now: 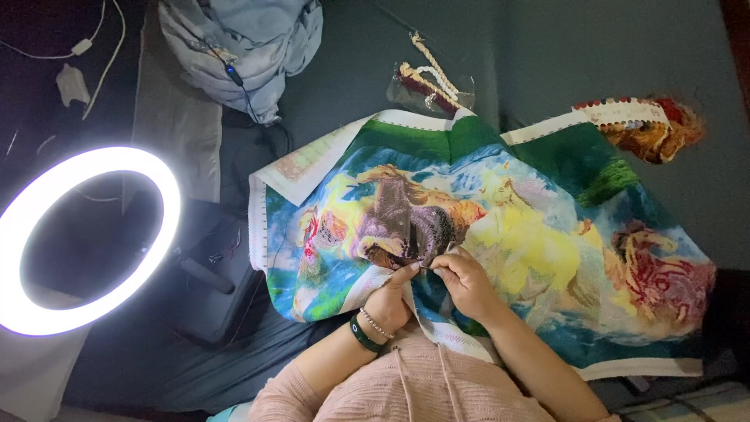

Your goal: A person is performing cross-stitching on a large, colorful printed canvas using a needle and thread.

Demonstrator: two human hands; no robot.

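Observation:
A large, brightly printed needlework canvas [539, 227] with a horse picture, green, blue and yellow areas, lies spread over my lap and the dark surface. My left hand [391, 297] pinches a fold of the canvas near its middle; a dark band and a bead bracelet sit on that wrist. My right hand [461, 277] meets it there, fingertips pinched together on the stitched brown patch, apparently holding a thin needle that is too small to see clearly.
A lit ring light [86, 238] on a stand glows at the left. A light blue bundle of cloth [242, 43] lies at the top. A clear bag with threads [430, 86] and a card of coloured yarn [648, 125] sit beyond the canvas.

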